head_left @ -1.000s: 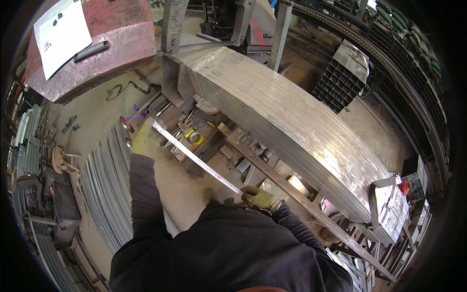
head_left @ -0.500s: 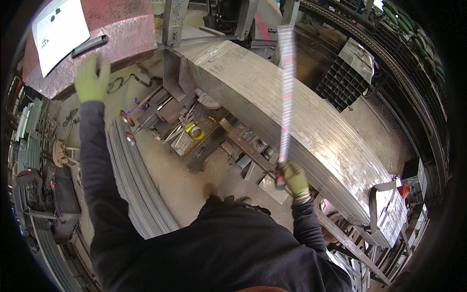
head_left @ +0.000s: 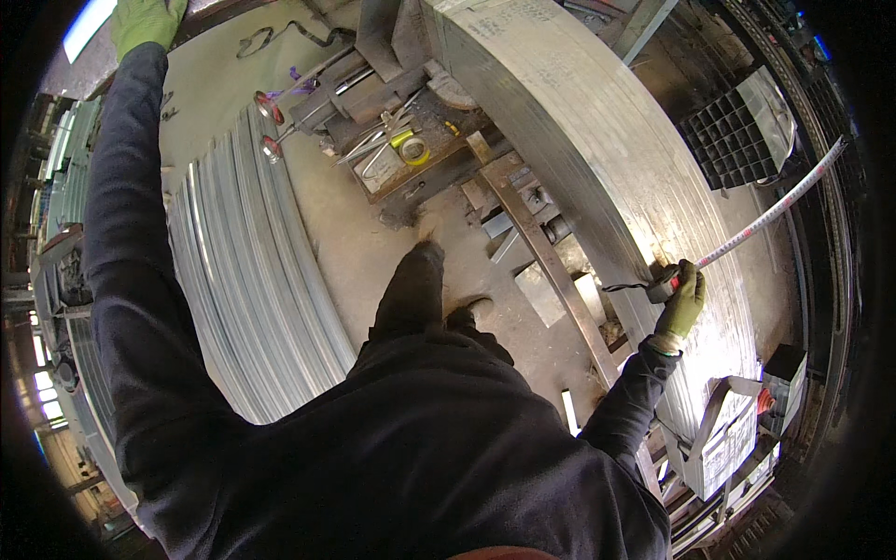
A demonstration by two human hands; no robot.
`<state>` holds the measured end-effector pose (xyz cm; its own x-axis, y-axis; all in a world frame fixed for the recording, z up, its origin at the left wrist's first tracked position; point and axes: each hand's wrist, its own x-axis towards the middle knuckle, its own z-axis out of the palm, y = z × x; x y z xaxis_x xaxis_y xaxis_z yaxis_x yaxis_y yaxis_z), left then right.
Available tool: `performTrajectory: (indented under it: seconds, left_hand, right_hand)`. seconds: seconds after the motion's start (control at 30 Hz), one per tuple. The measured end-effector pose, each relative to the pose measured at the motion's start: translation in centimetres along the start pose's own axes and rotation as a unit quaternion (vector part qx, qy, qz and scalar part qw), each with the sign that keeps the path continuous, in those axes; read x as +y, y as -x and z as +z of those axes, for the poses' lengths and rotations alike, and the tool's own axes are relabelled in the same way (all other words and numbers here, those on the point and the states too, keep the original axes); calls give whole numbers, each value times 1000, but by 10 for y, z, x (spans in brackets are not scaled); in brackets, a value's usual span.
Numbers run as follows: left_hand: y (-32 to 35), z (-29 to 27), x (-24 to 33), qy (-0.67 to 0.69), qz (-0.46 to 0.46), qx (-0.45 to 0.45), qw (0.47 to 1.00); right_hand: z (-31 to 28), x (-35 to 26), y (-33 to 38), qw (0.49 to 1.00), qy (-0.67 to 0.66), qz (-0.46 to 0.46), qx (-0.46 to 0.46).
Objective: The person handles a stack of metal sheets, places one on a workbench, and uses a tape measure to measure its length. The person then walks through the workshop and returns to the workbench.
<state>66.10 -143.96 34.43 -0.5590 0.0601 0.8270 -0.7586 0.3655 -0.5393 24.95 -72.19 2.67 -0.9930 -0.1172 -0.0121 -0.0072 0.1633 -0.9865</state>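
My right hand [head_left: 684,303], in a yellow-green glove, is closed around a tape measure [head_left: 664,286] with a dark and red case. Its white blade [head_left: 775,215] sticks out up and to the right, bowed, with the free end in the air. A black wrist cord trails from the case. Below the tape lies a long stack of grey metal profiles [head_left: 607,112]. My left hand [head_left: 147,26], gloved alike, is stretched to the top left, by the edge of a table [head_left: 70,84] and next to a white paper sheet [head_left: 91,30]. Its thumb stands apart; the fingertips are cut off by the frame.
Long metal profiles [head_left: 252,271] lie on the floor at left. A low wooden bench [head_left: 420,173] carries a yellow tape roll [head_left: 413,150] and hand tools. A bundle of square tubes [head_left: 733,140] is at the far right. A metal bar [head_left: 551,261] runs alongside the stack.
The tape measure in my right hand has moved right, over the stack, its blade swinging from upright to slanting right. My left hand has shifted up toward the paper. The whole view has shifted.
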Motion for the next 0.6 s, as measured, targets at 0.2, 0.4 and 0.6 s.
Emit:
performTrajectory:
  seconds: [0.2,0.4,0.6]
  left_hand:
    - [-2,0,-10,28,3,-26,999]
    - [-3,-5,-20,34,11,-75,997]
    - [-5,-12,-14,22,13,-107,994]
  right_hand:
    - [-3,0,-2,1000,-4,12,-12]
    - [-10,13,-5,999,8,25,-28]
    - [-3,10,-3,999,-18,43,0]
